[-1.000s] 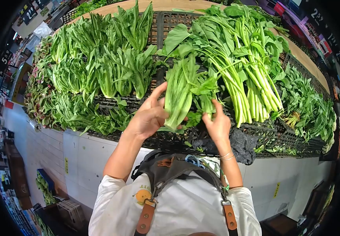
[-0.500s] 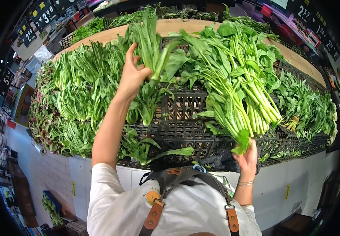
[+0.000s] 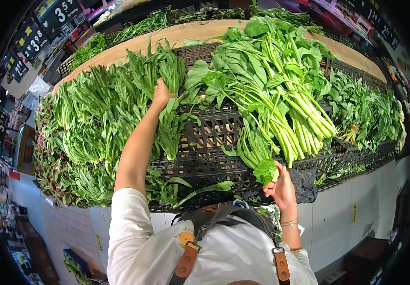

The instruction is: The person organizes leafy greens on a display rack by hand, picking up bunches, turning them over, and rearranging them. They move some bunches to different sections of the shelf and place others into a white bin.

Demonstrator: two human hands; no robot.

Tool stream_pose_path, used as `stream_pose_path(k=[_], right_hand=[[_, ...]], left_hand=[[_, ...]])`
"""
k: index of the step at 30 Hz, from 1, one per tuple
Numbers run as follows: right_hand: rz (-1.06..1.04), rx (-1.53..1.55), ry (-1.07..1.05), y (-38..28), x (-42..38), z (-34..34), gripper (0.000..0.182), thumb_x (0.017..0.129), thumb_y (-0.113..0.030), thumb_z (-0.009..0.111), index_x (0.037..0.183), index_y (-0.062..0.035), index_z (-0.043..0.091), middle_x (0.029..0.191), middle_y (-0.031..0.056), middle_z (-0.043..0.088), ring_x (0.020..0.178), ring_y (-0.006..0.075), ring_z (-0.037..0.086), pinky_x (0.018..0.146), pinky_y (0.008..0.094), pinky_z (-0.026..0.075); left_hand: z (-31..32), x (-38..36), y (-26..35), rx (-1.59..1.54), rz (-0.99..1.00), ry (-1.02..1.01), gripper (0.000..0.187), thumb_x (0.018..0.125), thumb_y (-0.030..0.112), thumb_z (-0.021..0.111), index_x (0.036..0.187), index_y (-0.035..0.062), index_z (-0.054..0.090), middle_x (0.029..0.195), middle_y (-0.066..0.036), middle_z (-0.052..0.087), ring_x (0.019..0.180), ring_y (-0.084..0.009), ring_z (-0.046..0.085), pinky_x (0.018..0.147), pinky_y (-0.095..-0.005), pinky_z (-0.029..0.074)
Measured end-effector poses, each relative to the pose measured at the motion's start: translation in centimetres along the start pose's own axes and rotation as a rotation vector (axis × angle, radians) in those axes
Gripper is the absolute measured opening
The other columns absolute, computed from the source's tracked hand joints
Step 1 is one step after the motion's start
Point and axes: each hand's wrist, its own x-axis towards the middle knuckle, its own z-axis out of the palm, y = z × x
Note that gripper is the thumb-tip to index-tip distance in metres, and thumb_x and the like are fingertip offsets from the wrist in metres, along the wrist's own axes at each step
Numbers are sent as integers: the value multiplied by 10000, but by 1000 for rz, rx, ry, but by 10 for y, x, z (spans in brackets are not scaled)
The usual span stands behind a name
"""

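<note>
My left hand (image 3: 163,96) reaches into the long-leaved lettuce (image 3: 168,71) at the upper middle of the display; its fingers are mostly hidden among the leaves. My right hand (image 3: 281,188) is at the front edge, its fingers closed round a loose green leaf (image 3: 265,172). Just above it lies a pile of long-stemmed greens (image 3: 285,104), stem ends toward me. Between the two heaps the black crates (image 3: 212,137) show bare slats. A single leafy stalk (image 3: 205,189) lies near the front edge.
Red-green leaves (image 3: 48,156) fill the far left, and small-leaved bunches (image 3: 364,111) lie at the right. Behind runs a wooden ledge (image 3: 200,33). A crumpled black bag (image 3: 304,183) is beside my right hand. Price signs (image 3: 36,40) hang at the upper left.
My left hand has gone down into the lettuce, and the bunch beside it now lies on the heap. My right hand has moved slightly left with the leaf. The view has shifted.
</note>
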Motion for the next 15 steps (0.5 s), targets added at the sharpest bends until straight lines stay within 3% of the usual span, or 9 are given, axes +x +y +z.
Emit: stream_pose_path(k=[2,3,4,6,9,12,15], right_hand=[[-115,-280,161,2,-4,13,493,958,-352,479,1352,-80,364,925,125,630,543,167,610,401,231,469],[-154,-372,159,4,-1,13,494,947,-317,510,1351,-73,366,906,117,630,533,154,600,397,225,460],[-186,-467,159,7,0,11,498,935,-282,541,1349,-66,368,887,108,629,524,141,589,394,219,451],[-240,-488,194,8,1,12,473,916,-206,574,1318,-30,399,854,87,630,516,124,577,391,217,437],[-188,-340,191,1,-1,14,386,911,-140,559,1262,-16,458,882,97,630,533,124,580,398,219,442],[-149,-8,41,-1,0,0,384,907,-241,534,1232,-44,485,863,99,616,608,172,599,443,287,476],[25,287,-127,2,4,-16,383,870,-360,526,1138,-88,547,892,138,618,666,244,591,513,336,467]], left_hand=[[-4,2,5,-26,-47,-60,948,601,171,850,1302,-48,250,1153,-315,526,1078,-406,544,908,-430,459],[-15,-8,22,-24,-97,-62,809,641,161,814,1239,-58,315,1102,-300,562,1036,-385,574,875,-411,476],[-21,-8,24,-77,-35,-40,688,693,121,752,1222,-62,352,1093,-287,569,943,-315,610,804,-388,513],[-51,-23,49,-347,-170,-221,600,720,83,702,1205,-56,376,1001,-229,596,834,-229,624,726,-352,544],[-91,-40,70,-610,-44,-237,554,734,45,661,1205,-39,381,880,-128,590,775,-156,607,695,-318,555],[-126,-81,94,-835,157,-202,469,759,27,626,1177,-19,421,861,-56,556,709,-112,554,698,-289,540],[-132,-134,103,-833,300,-96,620,736,56,644,1293,2,378,1128,-139,543,924,-187,607,821,-338,527]])
